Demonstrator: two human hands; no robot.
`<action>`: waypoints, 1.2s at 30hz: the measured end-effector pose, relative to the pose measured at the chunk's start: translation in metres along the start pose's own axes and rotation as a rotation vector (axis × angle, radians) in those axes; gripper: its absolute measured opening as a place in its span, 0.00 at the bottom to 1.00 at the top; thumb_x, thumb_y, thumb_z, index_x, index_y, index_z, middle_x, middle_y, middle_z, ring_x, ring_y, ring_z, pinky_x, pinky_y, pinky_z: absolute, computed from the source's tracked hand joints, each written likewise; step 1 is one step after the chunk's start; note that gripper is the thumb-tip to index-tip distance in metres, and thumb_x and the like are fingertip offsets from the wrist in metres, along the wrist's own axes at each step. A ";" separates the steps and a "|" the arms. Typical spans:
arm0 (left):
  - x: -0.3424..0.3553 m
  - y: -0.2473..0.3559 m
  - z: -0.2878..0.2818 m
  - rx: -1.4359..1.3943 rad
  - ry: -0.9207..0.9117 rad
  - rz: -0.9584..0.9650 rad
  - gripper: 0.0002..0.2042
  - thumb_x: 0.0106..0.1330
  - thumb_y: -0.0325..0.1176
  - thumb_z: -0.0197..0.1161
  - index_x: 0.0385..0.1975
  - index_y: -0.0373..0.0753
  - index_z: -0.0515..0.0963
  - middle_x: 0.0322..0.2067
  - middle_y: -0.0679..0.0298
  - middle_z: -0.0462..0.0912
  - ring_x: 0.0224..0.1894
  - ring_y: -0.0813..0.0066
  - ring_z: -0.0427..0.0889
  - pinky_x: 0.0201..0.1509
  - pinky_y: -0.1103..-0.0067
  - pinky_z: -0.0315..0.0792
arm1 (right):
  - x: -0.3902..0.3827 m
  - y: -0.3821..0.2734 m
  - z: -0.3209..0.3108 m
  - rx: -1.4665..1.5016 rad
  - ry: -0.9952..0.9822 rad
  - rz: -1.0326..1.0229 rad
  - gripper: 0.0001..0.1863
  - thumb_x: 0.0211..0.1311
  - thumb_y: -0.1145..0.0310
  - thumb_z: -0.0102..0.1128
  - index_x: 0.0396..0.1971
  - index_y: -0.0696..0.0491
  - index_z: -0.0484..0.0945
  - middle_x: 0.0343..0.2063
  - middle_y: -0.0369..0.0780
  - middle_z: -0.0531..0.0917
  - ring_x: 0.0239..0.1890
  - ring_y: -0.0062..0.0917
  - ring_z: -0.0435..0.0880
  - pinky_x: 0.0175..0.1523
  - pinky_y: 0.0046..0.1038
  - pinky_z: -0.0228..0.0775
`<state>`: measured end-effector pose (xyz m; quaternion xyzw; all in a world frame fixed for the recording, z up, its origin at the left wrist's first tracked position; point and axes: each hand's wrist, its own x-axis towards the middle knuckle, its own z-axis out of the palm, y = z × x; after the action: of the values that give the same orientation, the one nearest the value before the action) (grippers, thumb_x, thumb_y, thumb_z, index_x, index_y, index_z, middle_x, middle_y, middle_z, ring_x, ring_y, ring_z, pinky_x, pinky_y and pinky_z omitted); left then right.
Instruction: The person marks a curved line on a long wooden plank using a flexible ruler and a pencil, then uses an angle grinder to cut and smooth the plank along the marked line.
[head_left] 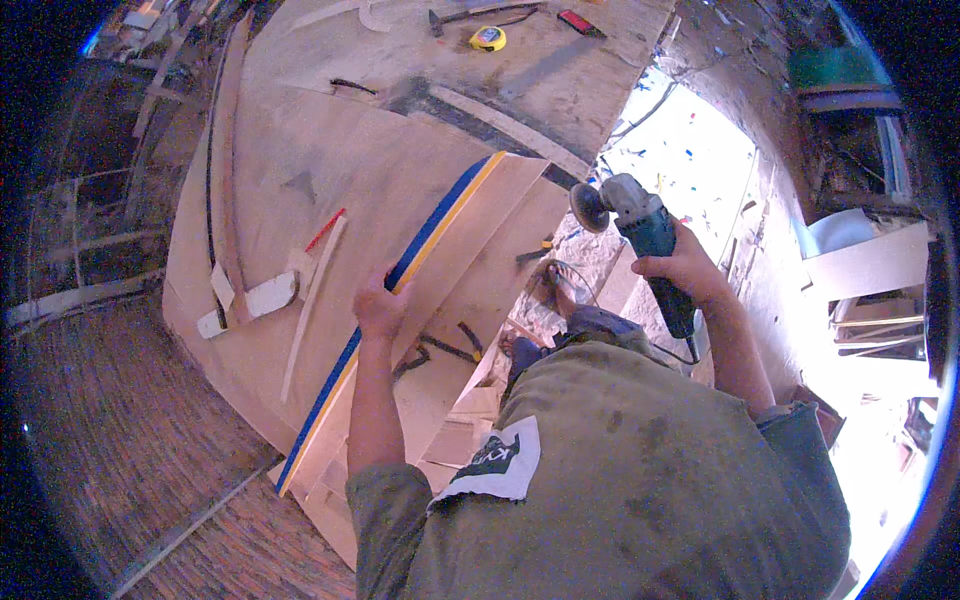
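My left hand (380,308) is closed around the edge of a long wooden board (478,225), which carries a blue and yellow stripe along that edge. The board lies slantwise over the worktable (275,140). In my right hand (692,268) is an angle grinder (652,238) with a dark body and a grey head, my fingers wrapped round its body. Its round disc (590,207) faces left, apart from the board's far end. A cord runs from the grinder's lower end.
On the tabletop's far part are a yellow tape measure (488,39), a red and black item (580,23) and a hammer (470,14). A white-painted wood piece (255,303) and a thin strip (314,308) lie left. Dark clamp-like tools (440,348) sit near the board.
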<state>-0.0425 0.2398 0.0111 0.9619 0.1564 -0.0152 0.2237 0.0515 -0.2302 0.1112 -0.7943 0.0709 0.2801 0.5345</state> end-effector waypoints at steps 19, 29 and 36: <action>0.157 0.157 0.070 -0.055 -0.196 0.326 0.15 0.60 0.31 0.67 0.48 0.39 0.82 0.46 0.51 0.85 0.49 0.50 0.84 0.55 0.62 0.77 | 0.036 0.024 -0.037 -0.025 -0.043 0.039 0.42 0.39 0.66 0.78 0.59 0.58 0.72 0.46 0.40 0.82 0.47 0.28 0.80 0.56 0.32 0.72; 0.171 0.170 0.071 -0.135 -0.292 0.370 0.17 0.56 0.26 0.68 0.48 0.39 0.82 0.46 0.51 0.85 0.50 0.50 0.84 0.54 0.65 0.78 | 0.070 0.034 -0.063 0.006 -0.075 0.014 0.40 0.37 0.65 0.77 0.57 0.56 0.73 0.46 0.40 0.83 0.47 0.30 0.80 0.59 0.33 0.72; 0.111 0.145 0.015 -0.214 -0.072 0.154 0.45 0.49 0.37 0.79 0.70 0.40 0.64 0.63 0.50 0.75 0.67 0.49 0.71 0.71 0.64 0.65 | 0.085 0.022 -0.064 0.053 -0.122 0.037 0.44 0.36 0.66 0.77 0.61 0.58 0.71 0.44 0.39 0.81 0.44 0.26 0.79 0.54 0.30 0.72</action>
<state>0.1082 0.1428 0.0485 0.9405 0.0749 -0.0157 0.3309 0.1370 -0.2802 0.0668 -0.7599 0.0604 0.3359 0.5533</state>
